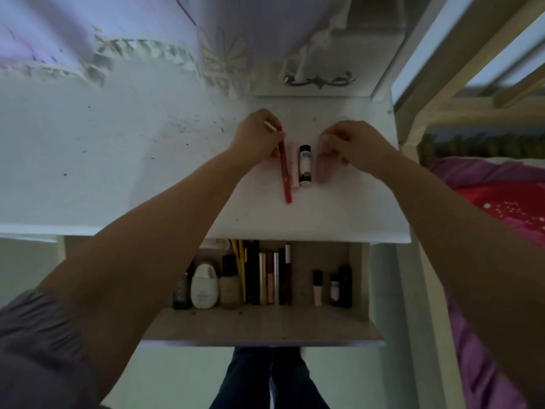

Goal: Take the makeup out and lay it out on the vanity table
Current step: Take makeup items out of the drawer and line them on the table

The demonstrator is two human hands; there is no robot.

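We see the white table (pixel 118 172) across the middle of the frame, a lace-edged cloth (pixel 88 39) at upper left. Our left hand (pixel 258 137) at center pinches the top end of a red pencil (pixel 285 172), fingers curled round it; the pencil lies on the table pointing toward the bottom of the frame. Just right of it lie a pale pink tube (pixel 294 166), then a black-capped bottle (pixel 305 165), then a pink tube (pixel 323 169), all side by side. Our right hand (pixel 354 146) has fingers curled at the pink tube's top end; we cannot tell whether it grips the tube.

Below the table edge, the open drawer (pixel 265 323) holds makeup in a row along its back: at left a dark jar (pixel 181 293), a white bottle (pixel 204 286), a beige foundation bottle (pixel 231 283), yellow pencils (pixel 240 261), several black and gold tubes (pixel 271 276); then a gap, a small concealer (pixel 317 287), and dark small bottles (pixel 341 286) at right. A bed with red and purple bedding (pixel 501 202) is at far right.
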